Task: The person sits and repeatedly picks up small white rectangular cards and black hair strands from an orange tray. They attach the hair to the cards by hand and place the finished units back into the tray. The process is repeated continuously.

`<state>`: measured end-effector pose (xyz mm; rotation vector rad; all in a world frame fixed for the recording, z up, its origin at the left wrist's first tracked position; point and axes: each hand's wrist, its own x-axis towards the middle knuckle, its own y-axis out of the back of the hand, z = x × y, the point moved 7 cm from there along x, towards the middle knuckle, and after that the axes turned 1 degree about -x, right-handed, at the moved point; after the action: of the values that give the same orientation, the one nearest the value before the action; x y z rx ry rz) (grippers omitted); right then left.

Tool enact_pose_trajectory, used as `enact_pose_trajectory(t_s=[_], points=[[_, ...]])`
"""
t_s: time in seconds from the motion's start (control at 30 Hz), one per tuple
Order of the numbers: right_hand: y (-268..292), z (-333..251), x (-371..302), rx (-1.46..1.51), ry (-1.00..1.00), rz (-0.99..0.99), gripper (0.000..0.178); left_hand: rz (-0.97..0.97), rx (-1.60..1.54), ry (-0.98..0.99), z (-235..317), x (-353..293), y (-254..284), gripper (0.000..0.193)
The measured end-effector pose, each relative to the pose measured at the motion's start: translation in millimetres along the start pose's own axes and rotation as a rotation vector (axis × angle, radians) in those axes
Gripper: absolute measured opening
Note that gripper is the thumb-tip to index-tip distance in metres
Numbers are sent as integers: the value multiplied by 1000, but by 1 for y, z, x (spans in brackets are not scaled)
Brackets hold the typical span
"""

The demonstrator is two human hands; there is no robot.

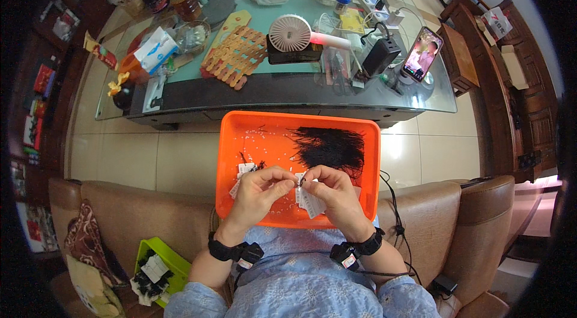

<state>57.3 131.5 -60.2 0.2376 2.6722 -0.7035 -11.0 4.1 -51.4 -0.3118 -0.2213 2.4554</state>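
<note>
An orange tray (pixel 240 132) rests on my lap. A pile of thin black strings (pixel 330 147) lies in its right half, and a few white paper tags (pixel 245 169) lie in the tray to the left of my hands. My left hand (pixel 255 195) and my right hand (pixel 333 193) meet over the tray's near half, fingertips pinched together. Between them is a small white tag with a black string. More white tags (pixel 312 204) hang under my right hand. Both wrists wear black bands with small sensors.
A glass coffee table (pixel 198 99) stands beyond the tray, crowded with a small white fan (pixel 290 33), a phone on a stand (pixel 422 54), a tissue box (pixel 155 49), jars and cables. A green box (pixel 155 267) of finished tags lies on the brown sofa at my left.
</note>
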Motion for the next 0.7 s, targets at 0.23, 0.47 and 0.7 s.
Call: enact_pose_trajectory(t_s=[0.23,0.47,0.7], points=[[-6,3,0,-16,-10,-67,7,-48,9,29,-8,0,2,8],[-6,2,-1,58,-55,-81,7,-64,-64,83,-6,2,6,5],[-8,3,0,61,-81,-93,3,-93,-113,56,-9,4,1,4]])
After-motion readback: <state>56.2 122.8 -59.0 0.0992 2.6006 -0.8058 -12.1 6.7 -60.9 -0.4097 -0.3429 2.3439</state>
